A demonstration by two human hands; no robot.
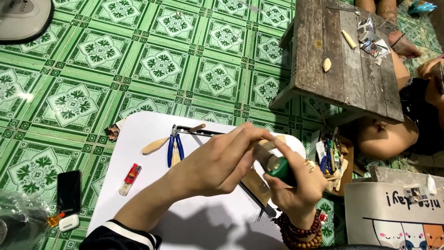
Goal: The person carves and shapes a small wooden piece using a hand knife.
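Around you lie a red lighter [130, 179] and blue-handled pliers [174, 149] on the white table [152, 203], a black phone [69, 191] on the green tiled floor [115, 60], and a weathered wooden bench [347, 55] beyond.

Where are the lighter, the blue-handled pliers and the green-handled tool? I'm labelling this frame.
lighter [130, 179], head view, on the middle of its body.
blue-handled pliers [175, 149], head view, on a blue handle.
green-handled tool [280, 170], head view, on the green handle.

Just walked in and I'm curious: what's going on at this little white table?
A person's right hand grips a green-handled tool while the left hand steadies a small pale piece against it. Blue-handled pliers, a wooden sliver and a red lighter lie on the white table.
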